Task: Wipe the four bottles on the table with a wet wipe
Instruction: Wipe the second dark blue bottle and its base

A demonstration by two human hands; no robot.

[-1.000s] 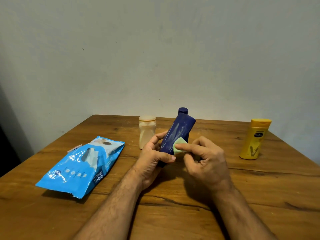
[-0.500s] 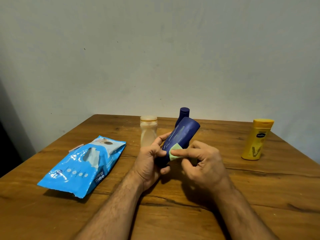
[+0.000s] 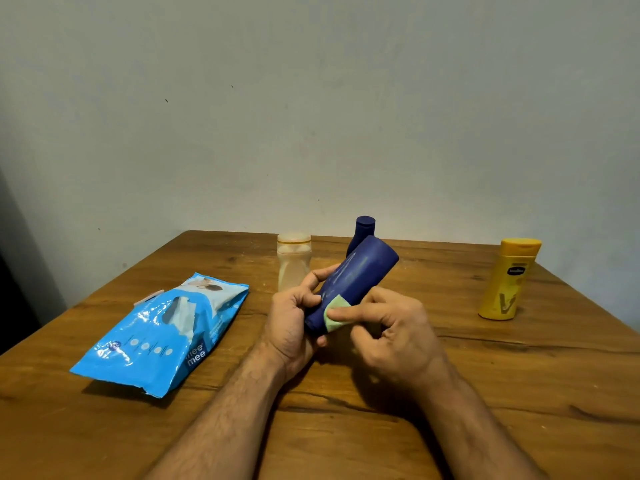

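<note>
Gripping the tilted dark blue bottle low with left hand, right hand pinching the green wet wipe against it; likely light, rigid, slippery once wet.

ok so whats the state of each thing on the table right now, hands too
left hand: grips the tilted blue bottle
right hand: presses the green wipe on it
second blue bottle: upright, capped
clear bottle: upright
yellow bottle: upright, capped
wipes pack: lying flat, flap open
</note>
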